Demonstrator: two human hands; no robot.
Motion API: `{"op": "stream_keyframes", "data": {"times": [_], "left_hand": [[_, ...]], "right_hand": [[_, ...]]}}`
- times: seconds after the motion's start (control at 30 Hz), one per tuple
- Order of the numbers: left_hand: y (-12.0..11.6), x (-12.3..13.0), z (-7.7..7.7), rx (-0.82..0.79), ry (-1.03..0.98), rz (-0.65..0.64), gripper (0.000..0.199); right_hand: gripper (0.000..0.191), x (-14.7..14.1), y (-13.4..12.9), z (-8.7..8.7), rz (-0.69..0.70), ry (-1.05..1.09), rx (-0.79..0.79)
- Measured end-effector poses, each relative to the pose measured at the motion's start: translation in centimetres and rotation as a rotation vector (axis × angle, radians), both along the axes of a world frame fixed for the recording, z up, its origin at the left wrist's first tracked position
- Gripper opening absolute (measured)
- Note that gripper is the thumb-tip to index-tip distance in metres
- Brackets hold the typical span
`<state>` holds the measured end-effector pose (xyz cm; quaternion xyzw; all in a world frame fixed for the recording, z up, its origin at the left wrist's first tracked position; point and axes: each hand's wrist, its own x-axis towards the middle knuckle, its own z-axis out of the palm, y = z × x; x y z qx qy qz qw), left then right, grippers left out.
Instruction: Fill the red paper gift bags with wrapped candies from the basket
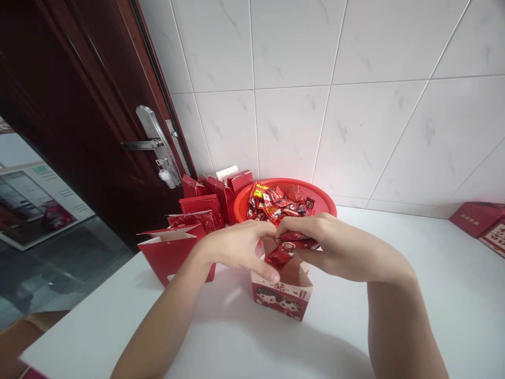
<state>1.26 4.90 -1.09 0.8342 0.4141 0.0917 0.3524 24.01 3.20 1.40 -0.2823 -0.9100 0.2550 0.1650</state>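
A small open box (281, 300) with two cartoon faces on its front stands on the white table. My left hand (240, 247) is around the box's left side, its thumb over the front rim and its other fingers behind. Above the box opening, my right hand (335, 247) is closed on red-wrapped candies (298, 242), fingers pointing left. More red wrapping (279, 256) shows at the opening, just under the right fingers. Behind the hands, a red plastic basket (323, 196) holds a heap of wrapped candies (276, 200).
Several red gift bags and boxes (169, 252) stand at the left, beside the basket. A red box (477, 218) lies at the far right against the tiled wall (292, 126). The table's left edge runs near a dark wooden door (90, 105) with a metal handle.
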Motion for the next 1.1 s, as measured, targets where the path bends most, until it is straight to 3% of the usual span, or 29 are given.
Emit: {"op": "stream_keyframes", "data": {"times": [0.13, 0.57, 0.83, 1.1], "left_hand": [[-0.1, -0.1, -0.1, -0.008, 0.009, 0.038, 0.062], [0.0, -0.2, -0.3, 0.005, 0.032, 0.053, 0.061], [-0.7, 0.4, 0.8, 0.002, 0.213, 0.158, 0.055], [-0.4, 0.2, 0.6, -0.01, 0.087, 0.066, 0.054]], "right_hand": [[0.023, 0.1, -0.1, 0.3, -0.027, 0.01, 0.009], [0.012, -0.7, -0.1, 0.0, 0.017, -0.008, -0.04], [0.01, -0.4, 0.0, 0.2, 0.001, 0.072, -0.017], [0.016, -0.9, 0.7, -0.3, 0.026, 0.034, -0.039]]}}
